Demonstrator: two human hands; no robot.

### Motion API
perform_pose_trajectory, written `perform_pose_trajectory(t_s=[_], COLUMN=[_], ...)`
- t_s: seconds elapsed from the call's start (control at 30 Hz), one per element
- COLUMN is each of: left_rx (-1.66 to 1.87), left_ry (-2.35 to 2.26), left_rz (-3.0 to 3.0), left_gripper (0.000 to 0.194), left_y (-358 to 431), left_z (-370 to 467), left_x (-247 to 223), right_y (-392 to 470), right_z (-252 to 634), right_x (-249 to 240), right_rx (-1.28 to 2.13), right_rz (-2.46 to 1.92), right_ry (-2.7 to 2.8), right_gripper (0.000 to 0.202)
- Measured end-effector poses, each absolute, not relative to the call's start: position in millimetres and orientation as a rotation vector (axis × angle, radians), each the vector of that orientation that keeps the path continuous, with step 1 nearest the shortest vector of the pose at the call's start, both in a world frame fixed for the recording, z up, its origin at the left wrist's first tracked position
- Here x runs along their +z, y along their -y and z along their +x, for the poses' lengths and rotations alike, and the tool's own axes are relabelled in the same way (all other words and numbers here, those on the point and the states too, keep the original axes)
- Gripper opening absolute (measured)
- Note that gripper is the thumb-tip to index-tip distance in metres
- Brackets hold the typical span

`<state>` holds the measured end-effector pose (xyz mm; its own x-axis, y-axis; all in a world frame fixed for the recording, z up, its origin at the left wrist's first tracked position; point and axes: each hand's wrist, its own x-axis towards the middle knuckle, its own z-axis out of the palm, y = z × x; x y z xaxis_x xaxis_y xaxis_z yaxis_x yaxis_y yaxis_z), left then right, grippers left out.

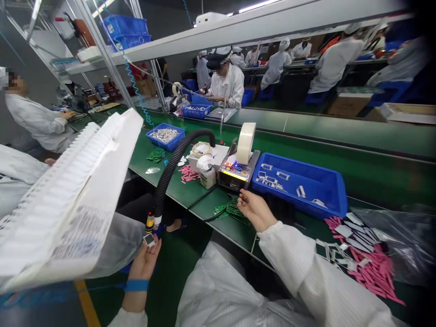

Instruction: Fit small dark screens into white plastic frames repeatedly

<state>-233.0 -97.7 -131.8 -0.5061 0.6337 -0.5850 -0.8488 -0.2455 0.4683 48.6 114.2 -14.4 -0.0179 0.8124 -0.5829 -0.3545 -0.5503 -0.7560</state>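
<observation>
My left hand [147, 259], with a blue band at the wrist, pinches a small white-framed square part [149, 240] just under the end of a black flexible hose [170, 175]. My right hand [255, 210] is at the front of the tape dispenser [237, 172], its thumb and fingertips drawn together; whatever is between them is too small to make out. A roll of pale tape [245, 143] stands upright on the dispenser. Green circuit boards [236, 210] lie beside my right hand. The blue bin [306, 181] to the right holds several white frames [267, 179].
A large white foam tray [85, 195] fills the left foreground. A white bottle [207, 175] stands left of the dispenser. Pink strips [376, 272] and a plastic bag [405, 240] lie at right. People sit at left and across the green table [269, 119]. A blue bin [165, 137] holds white pieces.
</observation>
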Motion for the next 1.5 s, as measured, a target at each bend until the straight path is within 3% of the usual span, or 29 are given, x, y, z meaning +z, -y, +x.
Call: perform_pose_trajectory(t_s=[0.13,0.27,0.4,0.6,0.8,1.27,1.5], left_rx=[1.733,1.385,1.299,1.415,1.295,1.253,1.228], left_ry=[-0.986,-0.959,-0.887,-0.704,-0.468,-0.486,-0.513], left_rz=[-0.204,-0.033,0.078,0.083,0.131,0.277,0.252], left_gripper=[0.035,0.012,0.02,0.013,0.021,0.024,0.028], left_y=[98.7,96.8,74.6,40.7,34.4,24.9,21.5], left_z=[-193.2,-123.9,-84.3,-68.6,-26.1,4.9,7.0], left_x=[-125.2,-101.0,-66.6,-11.1,29.0,37.1,39.2], right_y=[-116.0,-122.5,-122.0,-57.4,13.8,4.9,0.2], right_z=[33.7,24.4,21.1,64.6,122.9,120.9,121.2], right_x=[-15.7,-9.0,2.9,37.6,68.4,66.8,66.1], right_rx=[1.69,1.683,1.672,1.573,1.017,0.631,0.692], right_rz=[-1.384,-1.366,-1.346,-1.189,-1.02,-1.158,-1.163], right_ry=[0.399,0.365,0.431,0.764,1.617,1.7,1.634], right_gripper=[0.028,0.031,0.029,0.014,0.011,0.013,0.013])
